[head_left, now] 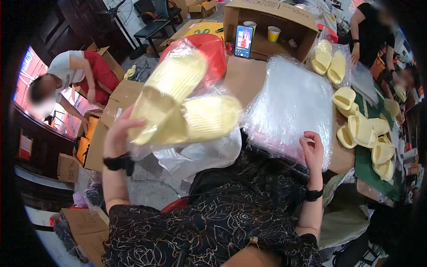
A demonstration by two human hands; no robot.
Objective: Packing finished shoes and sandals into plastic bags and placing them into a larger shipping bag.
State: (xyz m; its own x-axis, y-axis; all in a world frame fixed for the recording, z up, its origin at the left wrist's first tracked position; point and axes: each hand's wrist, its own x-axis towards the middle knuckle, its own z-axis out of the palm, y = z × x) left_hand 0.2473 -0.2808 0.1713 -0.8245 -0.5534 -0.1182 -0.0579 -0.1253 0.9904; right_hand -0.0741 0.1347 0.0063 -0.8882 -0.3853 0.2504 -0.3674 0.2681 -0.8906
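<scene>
Gripped in my left hand (119,131) is a pair of pale yellow slippers (207,118) in a clear plastic bag, raised on the left side of the table and slightly blurred. The fingers wrap round the toe end of the slippers. My right hand (313,149) hovers at the near right edge of a stack of clear plastic bags (289,98), its fingers loosely bent and apart with nothing between them. Further right, several loose yellow slippers (362,129) lie on the table. Behind them rests another bagged pair of yellow slippers (336,67).
A cardboard box (271,13) on its side stands at the back, with a lit phone (243,41) and a paper cup (273,34). A red plastic bag (215,55) lies behind the held slippers. One person (71,66) bends over cartons at left; another (367,33) stands at far right.
</scene>
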